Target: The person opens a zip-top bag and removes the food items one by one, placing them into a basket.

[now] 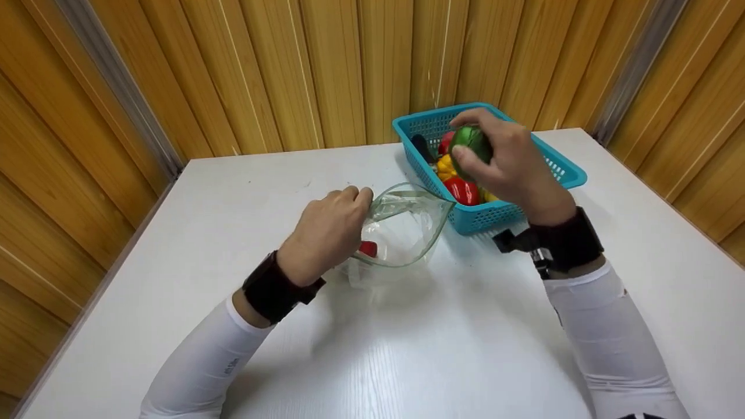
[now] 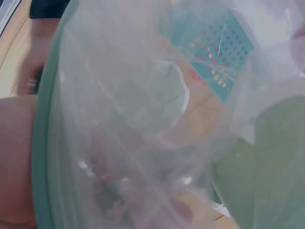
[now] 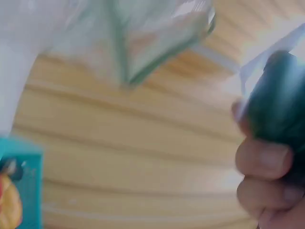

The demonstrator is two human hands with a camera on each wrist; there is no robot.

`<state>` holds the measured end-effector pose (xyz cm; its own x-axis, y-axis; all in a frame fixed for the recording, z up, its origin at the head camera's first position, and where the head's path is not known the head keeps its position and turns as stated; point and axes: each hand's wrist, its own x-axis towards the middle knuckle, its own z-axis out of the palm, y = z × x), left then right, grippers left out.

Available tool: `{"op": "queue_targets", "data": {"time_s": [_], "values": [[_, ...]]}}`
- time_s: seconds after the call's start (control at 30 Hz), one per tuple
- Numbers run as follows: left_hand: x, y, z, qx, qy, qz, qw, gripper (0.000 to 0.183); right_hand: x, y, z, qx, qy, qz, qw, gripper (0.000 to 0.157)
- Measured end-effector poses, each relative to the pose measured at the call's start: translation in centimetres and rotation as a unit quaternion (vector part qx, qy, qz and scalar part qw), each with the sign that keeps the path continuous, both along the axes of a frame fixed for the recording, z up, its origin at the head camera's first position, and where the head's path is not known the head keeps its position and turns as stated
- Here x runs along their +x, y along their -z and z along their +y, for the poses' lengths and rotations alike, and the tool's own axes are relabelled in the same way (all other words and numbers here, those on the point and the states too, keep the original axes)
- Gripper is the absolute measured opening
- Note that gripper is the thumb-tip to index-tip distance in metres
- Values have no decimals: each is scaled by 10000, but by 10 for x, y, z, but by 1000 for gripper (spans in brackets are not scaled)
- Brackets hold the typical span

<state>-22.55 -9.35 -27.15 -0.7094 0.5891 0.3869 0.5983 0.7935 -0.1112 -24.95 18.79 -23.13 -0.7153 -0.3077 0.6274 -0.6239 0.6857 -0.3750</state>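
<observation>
My left hand grips the rim of a clear zip bag, whose mouth gapes toward the right. A small red thing shows through the bag's opening beside my left fingers; its kind is unclear. Above a blue basket, my right hand holds a glossy dark green vegetable between thumb and fingers. In the right wrist view, the fingers curl round this green vegetable. The left wrist view is mostly filled by the bag's film, with the green rim along its left.
Inside the basket lie a red pepper, a yellow vegetable, a dark elongated thing and other red and yellow pieces. The basket stands at the back right of the white table. Wood-look panels enclose the table behind and at the sides.
</observation>
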Motion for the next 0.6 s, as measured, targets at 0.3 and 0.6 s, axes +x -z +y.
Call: {"op": "queue_targets", "data": {"time_s": [0.3, 0.6], "values": [[5, -5, 4, -143, 119, -323, 9993, 27, -51, 28, 39, 469, 2030, -2014, 9571, 86], [3, -2, 3, -12, 404, -107, 9991, 23, -63, 44, 55, 173, 2404, -2417, 9399, 73]]}}
